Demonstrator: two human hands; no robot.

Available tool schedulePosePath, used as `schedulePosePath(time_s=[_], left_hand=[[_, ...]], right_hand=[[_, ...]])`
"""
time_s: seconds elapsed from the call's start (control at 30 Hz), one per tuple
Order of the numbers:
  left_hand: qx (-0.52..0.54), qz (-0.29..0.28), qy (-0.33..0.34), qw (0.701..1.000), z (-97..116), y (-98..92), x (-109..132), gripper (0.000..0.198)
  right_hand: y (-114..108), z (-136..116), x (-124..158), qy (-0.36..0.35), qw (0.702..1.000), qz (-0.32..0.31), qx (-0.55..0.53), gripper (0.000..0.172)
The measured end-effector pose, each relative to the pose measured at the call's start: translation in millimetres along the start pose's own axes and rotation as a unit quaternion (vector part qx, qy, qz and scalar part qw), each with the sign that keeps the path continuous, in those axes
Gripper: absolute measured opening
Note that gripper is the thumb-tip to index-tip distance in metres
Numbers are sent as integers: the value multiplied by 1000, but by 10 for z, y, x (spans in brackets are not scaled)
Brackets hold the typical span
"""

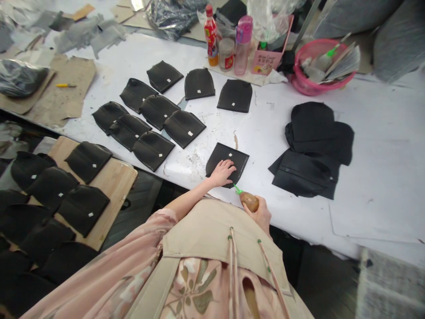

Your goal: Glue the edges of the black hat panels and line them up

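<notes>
My left hand (223,173) lies flat with fingers spread on a black fabric piece (229,153), close to the table's front edge. A small white tag sits on that piece, and a pale line runs along its right edge. In my right hand (262,214) is a squeeze bottle (249,201) of brown liquid, my fingers wrapped round it. Its green nozzle (237,188) points at the near right corner of the piece; whether the tip touches the fabric I cannot tell.
Several tagged black pieces (185,127) lie to the left, more on a wooden board (114,195) at lower left. Right of me is a pile of black pieces (312,128). At the back stand a drink bottle (211,37), a pink bottle (243,46) and a pink basin (310,86).
</notes>
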State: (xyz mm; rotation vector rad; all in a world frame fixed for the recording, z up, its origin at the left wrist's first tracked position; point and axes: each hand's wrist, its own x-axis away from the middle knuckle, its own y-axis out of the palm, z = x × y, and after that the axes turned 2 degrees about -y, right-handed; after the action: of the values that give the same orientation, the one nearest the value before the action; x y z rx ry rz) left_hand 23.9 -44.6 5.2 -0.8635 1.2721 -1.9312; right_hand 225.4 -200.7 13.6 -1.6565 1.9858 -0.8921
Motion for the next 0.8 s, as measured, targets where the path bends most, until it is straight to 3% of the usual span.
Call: schedulePosePath(time_s=[0.8], left_hand=[[16,20,4,1000,-68,70,41,55]], right_hand=[[33,106,50,0,998,-41,-42,59]])
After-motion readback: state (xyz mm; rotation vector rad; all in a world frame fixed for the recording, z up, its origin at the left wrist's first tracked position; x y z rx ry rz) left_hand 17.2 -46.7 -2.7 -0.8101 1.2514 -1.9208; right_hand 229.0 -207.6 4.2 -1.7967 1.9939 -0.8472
